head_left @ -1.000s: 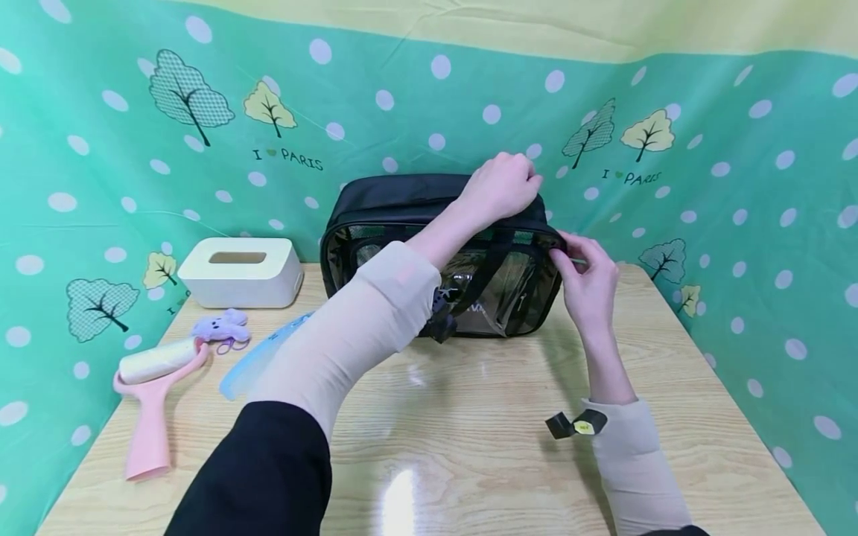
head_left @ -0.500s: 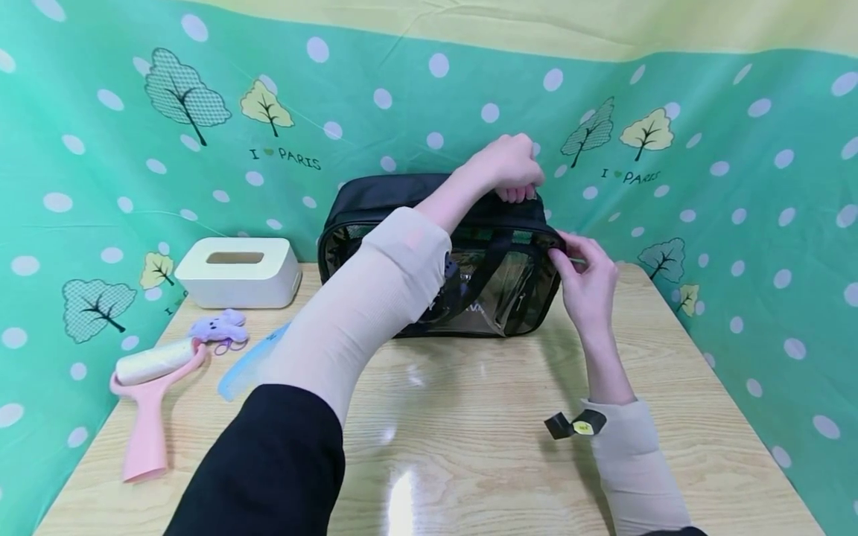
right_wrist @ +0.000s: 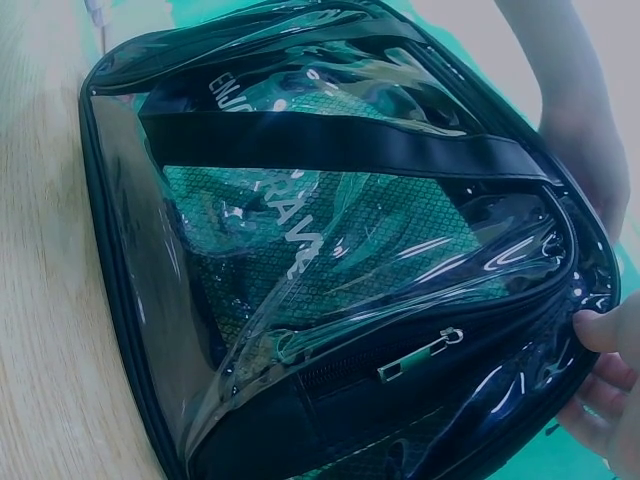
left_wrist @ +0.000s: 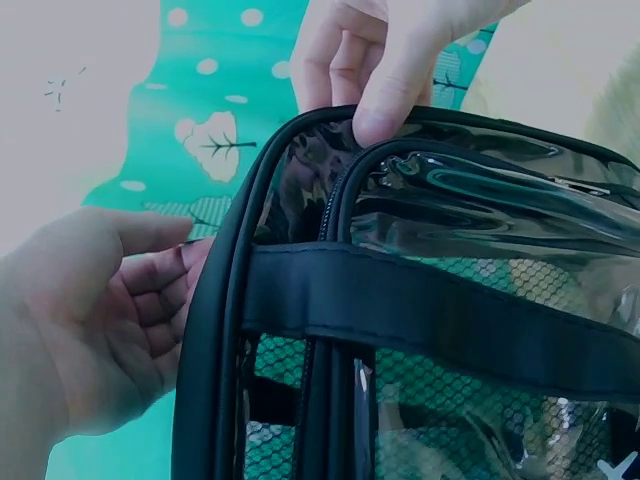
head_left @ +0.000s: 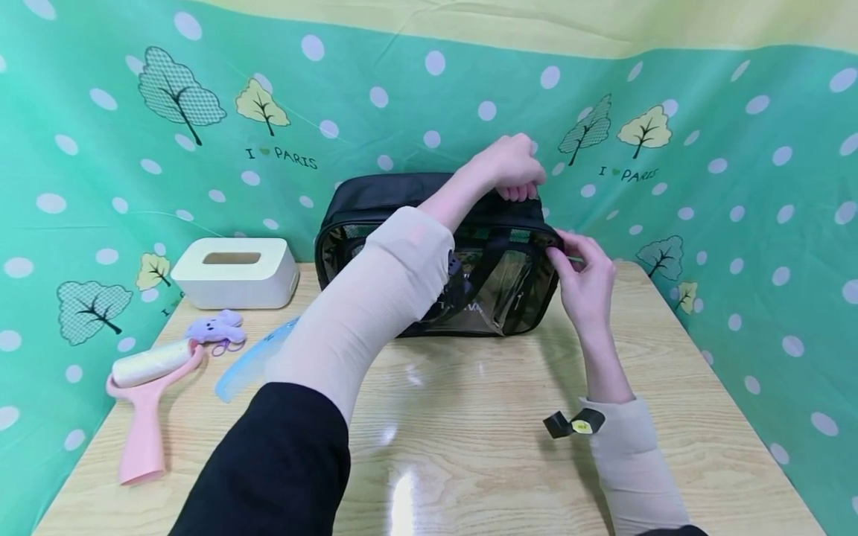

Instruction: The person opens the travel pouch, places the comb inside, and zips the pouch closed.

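A black travel bag with clear plastic panels and white lettering stands upright at the back of the table. My left arm crosses in front of it. The left hand has its fingers curled at the bag's top right; in the left wrist view that left hand lies against the top edge, and what its fingertips pinch is hidden. My right hand pinches the bag's upper right edge between thumb and fingers, as the right wrist view also shows of the right hand. A metal zipper pull hangs on the front pocket.
At the left of the wooden table stand a white tissue box, a purple plush toy and a pink lint roller. A translucent blue strip-like thing lies partly under the left sleeve. Patterned green cloth surrounds the table.
Over the last second my left hand has shifted slightly up and right at the bag's top, its fingers now more visible. The right hand keeps its pinch; the bag stays in place.
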Action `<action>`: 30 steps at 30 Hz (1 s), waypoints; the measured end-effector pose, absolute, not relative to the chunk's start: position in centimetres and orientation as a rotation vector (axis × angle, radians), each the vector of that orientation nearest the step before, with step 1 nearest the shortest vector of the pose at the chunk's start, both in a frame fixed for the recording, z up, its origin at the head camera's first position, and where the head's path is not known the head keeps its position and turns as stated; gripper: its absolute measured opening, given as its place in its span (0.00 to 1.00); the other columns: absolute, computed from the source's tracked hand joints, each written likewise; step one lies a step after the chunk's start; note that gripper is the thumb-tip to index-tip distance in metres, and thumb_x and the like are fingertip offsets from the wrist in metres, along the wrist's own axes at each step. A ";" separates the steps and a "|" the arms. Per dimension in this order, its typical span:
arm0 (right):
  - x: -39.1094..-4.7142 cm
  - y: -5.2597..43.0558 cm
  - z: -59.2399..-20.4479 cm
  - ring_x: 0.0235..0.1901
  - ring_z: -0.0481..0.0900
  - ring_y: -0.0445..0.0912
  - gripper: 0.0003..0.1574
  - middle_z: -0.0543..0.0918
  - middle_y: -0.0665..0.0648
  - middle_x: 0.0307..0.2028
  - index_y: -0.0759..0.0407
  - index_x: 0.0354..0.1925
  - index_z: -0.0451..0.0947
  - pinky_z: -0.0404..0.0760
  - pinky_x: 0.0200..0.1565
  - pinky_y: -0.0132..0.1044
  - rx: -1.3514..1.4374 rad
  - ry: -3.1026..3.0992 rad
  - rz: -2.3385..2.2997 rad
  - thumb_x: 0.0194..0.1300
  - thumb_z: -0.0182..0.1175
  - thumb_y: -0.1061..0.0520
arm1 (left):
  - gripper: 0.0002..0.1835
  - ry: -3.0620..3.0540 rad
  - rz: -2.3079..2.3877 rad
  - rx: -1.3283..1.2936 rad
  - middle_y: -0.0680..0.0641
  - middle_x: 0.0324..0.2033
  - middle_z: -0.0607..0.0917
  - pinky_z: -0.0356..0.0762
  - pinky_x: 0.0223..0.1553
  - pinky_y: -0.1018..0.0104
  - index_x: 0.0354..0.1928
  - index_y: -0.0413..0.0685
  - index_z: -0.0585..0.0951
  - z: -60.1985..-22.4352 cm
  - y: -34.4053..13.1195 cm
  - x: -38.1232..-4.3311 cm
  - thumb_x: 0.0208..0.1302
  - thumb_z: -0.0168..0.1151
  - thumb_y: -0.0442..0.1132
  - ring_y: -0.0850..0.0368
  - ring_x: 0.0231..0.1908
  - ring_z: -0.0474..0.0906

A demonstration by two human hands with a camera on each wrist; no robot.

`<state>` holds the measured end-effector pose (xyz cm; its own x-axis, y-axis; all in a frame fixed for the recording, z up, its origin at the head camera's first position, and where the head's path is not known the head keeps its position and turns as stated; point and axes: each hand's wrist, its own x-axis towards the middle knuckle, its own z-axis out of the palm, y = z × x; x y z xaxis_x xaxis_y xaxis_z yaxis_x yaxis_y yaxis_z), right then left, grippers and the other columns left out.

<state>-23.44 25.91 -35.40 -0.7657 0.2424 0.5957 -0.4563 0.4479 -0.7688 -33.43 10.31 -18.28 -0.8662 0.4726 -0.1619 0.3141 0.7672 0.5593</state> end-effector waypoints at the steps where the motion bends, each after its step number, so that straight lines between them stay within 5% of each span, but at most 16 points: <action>1: -23.4 25.9 -35.4 0.41 0.83 0.29 0.15 0.87 0.63 0.48 0.58 0.54 0.87 0.81 0.44 0.18 0.179 -2.040 1.360 0.70 0.66 0.60 | 0.16 2.668 0.775 0.622 0.53 0.23 0.85 0.81 0.29 0.70 0.35 0.47 0.87 -18.4 10.3 -33.5 0.75 0.53 0.44 0.61 0.23 0.80; 7: -23.4 25.9 -35.4 0.41 0.83 0.29 0.15 0.86 0.63 0.48 0.59 0.54 0.87 0.81 0.44 0.18 0.175 -2.039 1.366 0.70 0.66 0.60 | 0.18 2.676 0.785 0.680 0.55 0.19 0.83 0.77 0.29 0.70 0.36 0.49 0.88 -19.0 10.1 -33.4 0.76 0.53 0.48 0.62 0.22 0.77; 17: -23.4 25.8 -35.4 0.41 0.82 0.29 0.15 0.86 0.63 0.48 0.59 0.54 0.87 0.81 0.44 0.18 0.169 -2.043 1.366 0.70 0.66 0.61 | 0.22 2.664 0.948 0.787 0.51 0.31 0.86 0.83 0.40 0.68 0.43 0.44 0.88 -18.2 7.1 -32.1 0.80 0.49 0.51 0.59 0.32 0.82; 30: -23.3 25.8 -35.3 0.41 0.82 0.31 0.15 0.86 0.62 0.47 0.57 0.54 0.87 0.81 0.44 0.18 0.175 -2.048 1.366 0.70 0.66 0.60 | 0.19 2.812 1.183 0.774 0.41 0.47 0.86 0.82 0.53 0.60 0.52 0.47 0.85 -18.7 -5.6 -29.7 0.80 0.50 0.50 0.47 0.47 0.83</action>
<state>-23.26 25.79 -35.32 -0.7727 0.2406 0.5874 -0.4499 0.4452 -0.7742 -29.72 -5.58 -18.74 -0.8790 0.4373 0.1903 0.4418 0.5964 0.6701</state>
